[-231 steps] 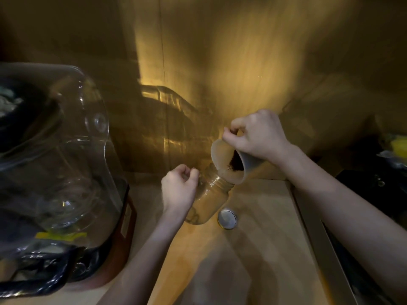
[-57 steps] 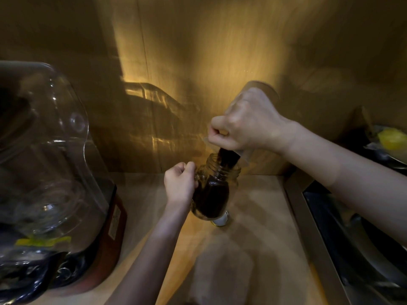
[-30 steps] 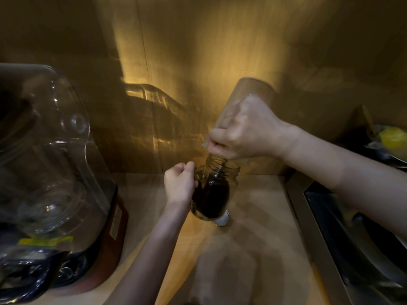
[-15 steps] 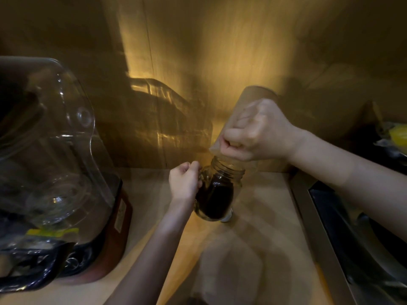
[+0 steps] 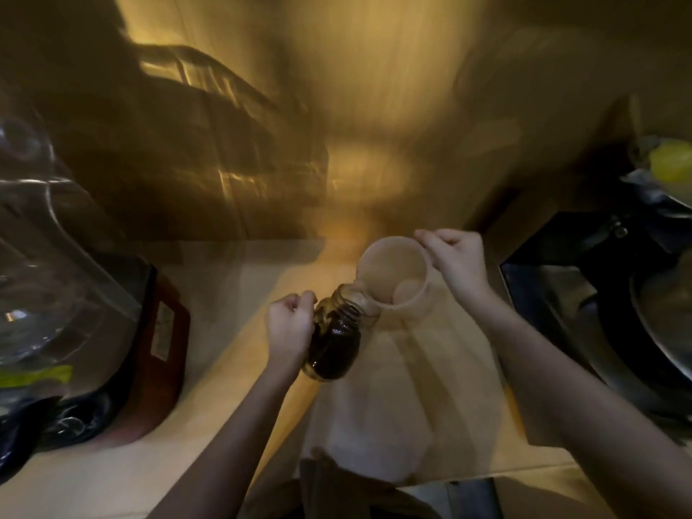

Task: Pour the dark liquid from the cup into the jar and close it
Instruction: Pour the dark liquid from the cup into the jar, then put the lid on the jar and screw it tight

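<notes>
A small glass jar [image 5: 337, 339] stands on the wooden counter [image 5: 232, 368], mostly filled with dark liquid, its mouth open. My left hand [image 5: 288, 327] grips its left side. My right hand [image 5: 455, 262] holds a translucent plastic cup [image 5: 393, 273] by its right rim. The cup is nearly upright, its open mouth faces me and it looks empty. Its lower lip sits just above the jar's mouth. The jar's lid is not visible; the frame is motion-blurred.
A large clear plastic container [image 5: 56, 264] on a red-brown base [image 5: 164, 342] fills the left side. A sink [image 5: 584, 305] with a metal pan [image 5: 659, 320] lies to the right, something yellow [image 5: 670, 164] behind it. A wooden wall stands close behind.
The cup was tipped upside down over the jar; my right hand has turned it back up and lowered it. The jar is now dark with liquid. The camera has tilted down.
</notes>
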### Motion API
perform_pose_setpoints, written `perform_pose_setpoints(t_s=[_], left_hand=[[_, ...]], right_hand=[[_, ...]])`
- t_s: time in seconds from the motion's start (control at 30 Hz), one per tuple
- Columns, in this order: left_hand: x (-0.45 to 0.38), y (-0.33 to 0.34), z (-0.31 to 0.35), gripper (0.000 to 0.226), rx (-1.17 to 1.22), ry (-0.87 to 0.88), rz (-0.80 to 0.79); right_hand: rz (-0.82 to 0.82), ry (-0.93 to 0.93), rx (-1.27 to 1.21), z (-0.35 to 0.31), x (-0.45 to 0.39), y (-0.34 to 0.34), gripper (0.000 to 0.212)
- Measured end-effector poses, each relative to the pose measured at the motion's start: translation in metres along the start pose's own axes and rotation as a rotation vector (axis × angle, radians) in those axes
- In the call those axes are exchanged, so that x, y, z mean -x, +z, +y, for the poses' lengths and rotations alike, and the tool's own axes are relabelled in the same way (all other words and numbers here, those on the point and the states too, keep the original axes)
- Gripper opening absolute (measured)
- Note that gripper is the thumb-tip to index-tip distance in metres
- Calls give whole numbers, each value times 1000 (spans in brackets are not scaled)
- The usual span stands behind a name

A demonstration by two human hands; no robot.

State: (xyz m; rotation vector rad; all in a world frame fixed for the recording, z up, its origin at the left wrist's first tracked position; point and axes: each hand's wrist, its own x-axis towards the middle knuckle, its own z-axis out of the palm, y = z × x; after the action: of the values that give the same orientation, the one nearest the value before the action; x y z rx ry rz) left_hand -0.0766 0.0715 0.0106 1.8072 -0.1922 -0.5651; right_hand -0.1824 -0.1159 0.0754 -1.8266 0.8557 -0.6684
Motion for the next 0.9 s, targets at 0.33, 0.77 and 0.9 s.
perform_pose_setpoints(t_s=[0.33,0.77,0.9], left_hand=[[-12,15,-53,38,-204,-54,-3],[-18,27,-73,27,-106,1,-53],[-21,30,-75,28,-89,4,-23]], right_hand=[[538,754,-487,94,13,14,14],[585,576,-314,133,23,30,28],[626,619,-390,128,40,22,20]])
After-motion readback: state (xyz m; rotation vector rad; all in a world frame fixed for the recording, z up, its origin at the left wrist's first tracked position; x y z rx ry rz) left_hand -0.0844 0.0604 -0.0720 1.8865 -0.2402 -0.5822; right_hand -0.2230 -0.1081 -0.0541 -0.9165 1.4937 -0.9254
